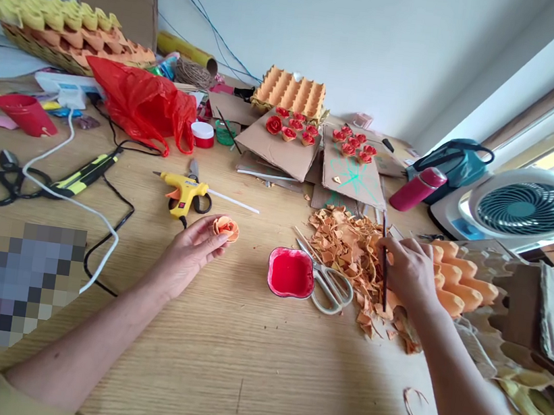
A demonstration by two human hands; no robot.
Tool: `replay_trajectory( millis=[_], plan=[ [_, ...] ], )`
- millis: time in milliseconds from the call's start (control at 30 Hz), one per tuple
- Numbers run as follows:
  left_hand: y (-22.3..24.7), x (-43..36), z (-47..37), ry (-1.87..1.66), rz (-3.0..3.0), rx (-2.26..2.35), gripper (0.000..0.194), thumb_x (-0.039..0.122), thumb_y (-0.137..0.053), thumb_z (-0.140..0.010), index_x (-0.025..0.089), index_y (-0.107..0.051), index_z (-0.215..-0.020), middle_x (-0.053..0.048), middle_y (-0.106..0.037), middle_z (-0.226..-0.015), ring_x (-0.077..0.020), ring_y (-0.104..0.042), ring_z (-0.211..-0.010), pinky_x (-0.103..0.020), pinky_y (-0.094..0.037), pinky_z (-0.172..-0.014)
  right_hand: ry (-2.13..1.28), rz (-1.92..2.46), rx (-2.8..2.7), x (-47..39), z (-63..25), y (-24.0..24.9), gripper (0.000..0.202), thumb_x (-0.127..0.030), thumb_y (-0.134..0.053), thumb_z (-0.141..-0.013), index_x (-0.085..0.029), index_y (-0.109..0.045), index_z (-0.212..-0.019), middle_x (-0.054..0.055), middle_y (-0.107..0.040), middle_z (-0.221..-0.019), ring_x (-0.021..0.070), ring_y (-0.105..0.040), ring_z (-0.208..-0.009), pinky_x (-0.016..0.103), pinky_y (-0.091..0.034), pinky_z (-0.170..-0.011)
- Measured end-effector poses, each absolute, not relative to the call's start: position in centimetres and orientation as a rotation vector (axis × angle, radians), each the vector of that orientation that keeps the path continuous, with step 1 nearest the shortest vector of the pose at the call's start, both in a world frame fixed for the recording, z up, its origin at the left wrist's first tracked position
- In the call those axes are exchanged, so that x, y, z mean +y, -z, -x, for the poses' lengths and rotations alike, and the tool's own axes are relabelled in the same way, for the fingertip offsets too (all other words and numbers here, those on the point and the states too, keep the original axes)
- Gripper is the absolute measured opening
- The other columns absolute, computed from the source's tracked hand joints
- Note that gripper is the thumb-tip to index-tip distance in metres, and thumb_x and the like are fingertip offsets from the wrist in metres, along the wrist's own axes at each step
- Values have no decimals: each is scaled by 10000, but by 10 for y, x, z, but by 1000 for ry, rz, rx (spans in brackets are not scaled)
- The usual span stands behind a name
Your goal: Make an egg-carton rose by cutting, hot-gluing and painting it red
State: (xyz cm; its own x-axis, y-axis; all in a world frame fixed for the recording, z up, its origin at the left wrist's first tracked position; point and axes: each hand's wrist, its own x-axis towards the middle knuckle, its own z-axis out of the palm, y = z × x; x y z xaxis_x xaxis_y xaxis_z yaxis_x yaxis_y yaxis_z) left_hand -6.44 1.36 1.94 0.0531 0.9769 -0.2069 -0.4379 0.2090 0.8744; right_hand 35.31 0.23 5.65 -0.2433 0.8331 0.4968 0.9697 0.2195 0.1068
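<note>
My left hand [194,254] pinches an orange rose made of egg-carton card [226,228], its petals facing up with a little red showing inside. In my right hand [412,269] is a thin dark paintbrush [384,276], held upright over the orange scraps. Between the hands sits a small dish of red paint [291,274]. Scissors with pale handles [332,291] lie against the dish's right side. A yellow glue gun [185,194] rests just beyond my left hand, with a white glue stick poking out of its back.
Torn orange carton scraps [344,243] are heaped near my right hand. Red-painted roses stand on cardboard pieces [279,150] at the back. Black scissors [5,182], a cutter and loose cables lie left. A fan [527,206] and a pink bottle [417,188] stand right.
</note>
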Motion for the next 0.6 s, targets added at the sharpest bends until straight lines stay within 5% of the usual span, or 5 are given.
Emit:
replay_trajectory(
  millis=[333,433,600],
  plan=[
    [-22,11,62,-1185,-792,913,483,301,-912,-657,223,-702,-1085,-20,-729,-1037,-103,-661,-801,-198,-506,-698,462,1550,-2026,-78,-331,-68,181,-218,-567,-939,-224,-689,-1073,57,-724,-860,231,-641,-749,381,-433,-739],
    [-21,8,61,-1158,-881,905,505,330,-887,-699,232,-672,-1145,-21,-717,-1070,-107,-670,-810,-206,-498,-712,210,1481,-1798,-98,-310,-78,170,-221,-573,-956,-238,-707,-1058,50,-728,-915,228,-657,-829,388,-474,-799],
    [-19,5,61,-1100,-1063,839,557,317,-828,-778,260,-595,-1280,-7,-675,-1098,-103,-663,-814,-216,-495,-735,-198,1316,-1699,-98,-265,-87,201,-283,-530,-1001,-239,-725,-1018,37,-662,-855,193,-612,-759,310,-474,-663]
  ],
)
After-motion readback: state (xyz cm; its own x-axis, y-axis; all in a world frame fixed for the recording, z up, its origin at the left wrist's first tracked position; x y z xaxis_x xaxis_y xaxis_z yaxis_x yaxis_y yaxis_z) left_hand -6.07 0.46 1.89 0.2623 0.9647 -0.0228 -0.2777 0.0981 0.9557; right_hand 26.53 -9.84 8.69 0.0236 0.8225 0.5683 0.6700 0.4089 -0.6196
